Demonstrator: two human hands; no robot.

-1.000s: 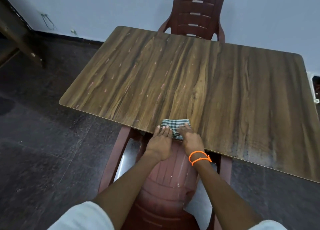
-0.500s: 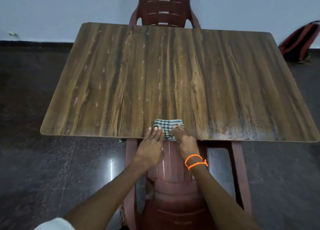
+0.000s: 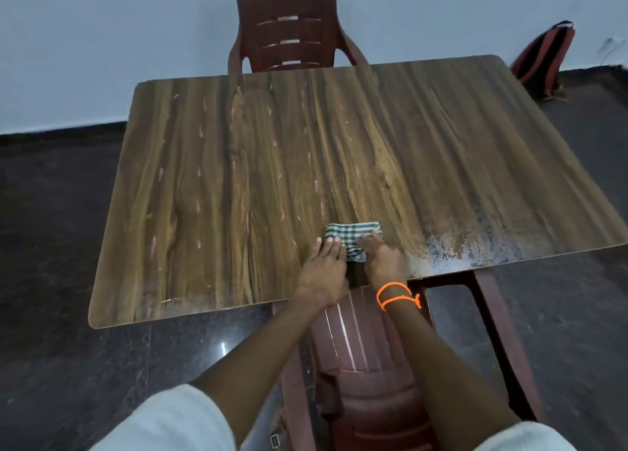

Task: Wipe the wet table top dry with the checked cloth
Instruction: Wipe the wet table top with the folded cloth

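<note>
A folded green-and-white checked cloth (image 3: 351,237) lies on the wood-grain table top (image 3: 258,165) close to its near edge. My left hand (image 3: 324,267) lies flat with straight fingers, its tips on the cloth's left side. My right hand (image 3: 382,258), with an orange cord at the wrist, presses on the cloth's right side. To the right of my hands, a wet, speckled patch (image 3: 475,246) spreads along the near edge of the table.
A dark red plastic chair (image 3: 367,365) stands under the table's near edge below my arms. A second red chair (image 3: 289,22) stands at the far side against the pale wall. A red-and-black bag (image 3: 543,59) leans at the back right on the dark floor.
The view has swung left to right, so the table now sits more squarely before me. Both hands stay on the cloth at the near edge, which has barely shifted.
</note>
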